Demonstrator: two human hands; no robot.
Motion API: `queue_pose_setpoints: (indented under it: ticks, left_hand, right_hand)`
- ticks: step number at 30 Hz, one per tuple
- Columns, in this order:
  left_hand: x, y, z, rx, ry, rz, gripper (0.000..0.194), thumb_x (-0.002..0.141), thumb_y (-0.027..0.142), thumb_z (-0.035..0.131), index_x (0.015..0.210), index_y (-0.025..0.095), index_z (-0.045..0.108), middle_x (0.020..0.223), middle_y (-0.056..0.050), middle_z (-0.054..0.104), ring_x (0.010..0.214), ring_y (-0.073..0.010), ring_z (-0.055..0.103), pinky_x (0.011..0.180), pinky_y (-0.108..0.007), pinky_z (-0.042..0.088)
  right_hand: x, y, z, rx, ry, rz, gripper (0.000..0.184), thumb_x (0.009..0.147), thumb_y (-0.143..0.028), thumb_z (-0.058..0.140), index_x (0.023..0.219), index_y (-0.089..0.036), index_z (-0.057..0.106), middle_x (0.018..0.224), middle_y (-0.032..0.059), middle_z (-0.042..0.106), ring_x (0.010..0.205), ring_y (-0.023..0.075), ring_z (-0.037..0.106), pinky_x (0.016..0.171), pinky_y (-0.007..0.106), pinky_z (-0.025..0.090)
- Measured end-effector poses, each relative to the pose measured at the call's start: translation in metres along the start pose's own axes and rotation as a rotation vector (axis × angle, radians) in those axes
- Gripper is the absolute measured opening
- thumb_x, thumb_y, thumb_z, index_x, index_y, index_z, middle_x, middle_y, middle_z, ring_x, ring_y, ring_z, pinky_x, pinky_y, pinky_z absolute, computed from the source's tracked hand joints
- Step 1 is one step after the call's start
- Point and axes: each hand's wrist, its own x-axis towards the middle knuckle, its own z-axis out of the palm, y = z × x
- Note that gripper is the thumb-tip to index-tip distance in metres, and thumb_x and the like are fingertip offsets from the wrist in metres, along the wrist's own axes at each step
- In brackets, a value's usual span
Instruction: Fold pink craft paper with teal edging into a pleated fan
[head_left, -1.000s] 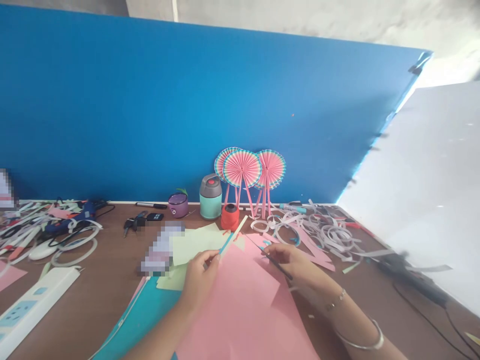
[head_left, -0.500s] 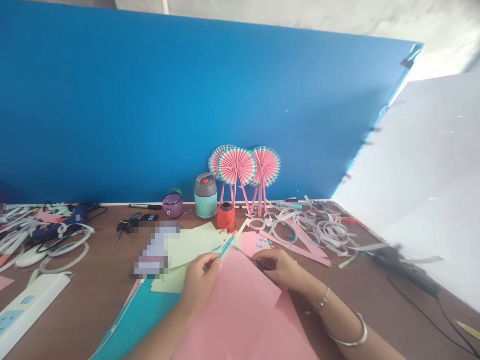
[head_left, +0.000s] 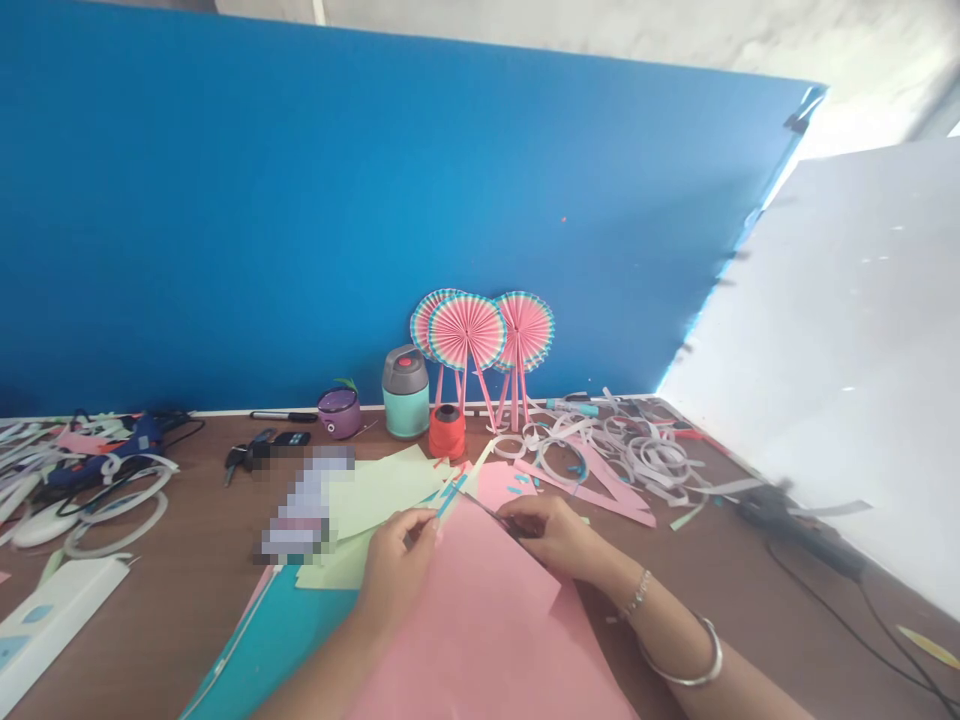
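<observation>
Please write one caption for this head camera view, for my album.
Left hand holds a narrow paper strip; right hand holds scissors over pink paper.

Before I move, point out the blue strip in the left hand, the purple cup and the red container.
Blue strip (head_left: 450, 496): head view, on its middle.
Purple cup (head_left: 342, 416): head view, front of its body.
Red container (head_left: 447, 438): head view, its front side.

Paper fans and strips suggest a craft workspace.
</observation>
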Motion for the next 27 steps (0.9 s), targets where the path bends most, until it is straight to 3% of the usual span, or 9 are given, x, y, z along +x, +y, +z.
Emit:
queue_pose_setpoints:
  ticks: [20, 27]
  left_hand:
    - [-0.0007, 0.0004, 0.0003, -0.016, -0.015, -0.024, 0.023, 0.074, 0.031, 0.055, 0.085, 0.018, 0.07, 0.088, -0.005, 0.072, 0.084, -0.0224, 0.064, 0.075, -0.032, 0.049]
    - [-0.0006, -0.0011, 0.0008, -0.03, -0.011, -0.029, 0.025, 0.074, 0.034, 0.057, 0.087, 0.017, 0.07, 0.09, -0.006, 0.071, 0.086, -0.023, 0.064, 0.076, -0.032, 0.049]
  right_hand:
    - [-0.0002, 0.0069, 0.0039, 0.004, 0.015, 0.029, 0.02, 0.074, -0.023, 0.059, 0.091, -0.016, 0.068, 0.075, 0.0015, 0.06, 0.061, 0.0103, 0.046, 0.055, 0.022, 0.039]
    - [0.0002, 0.0005, 0.0041, 0.062, -0.002, 0.021, 0.02, 0.076, -0.026, 0.058, 0.091, -0.016, 0.068, 0.085, 0.0037, 0.064, 0.072, 0.0141, 0.055, 0.065, 0.025, 0.045]
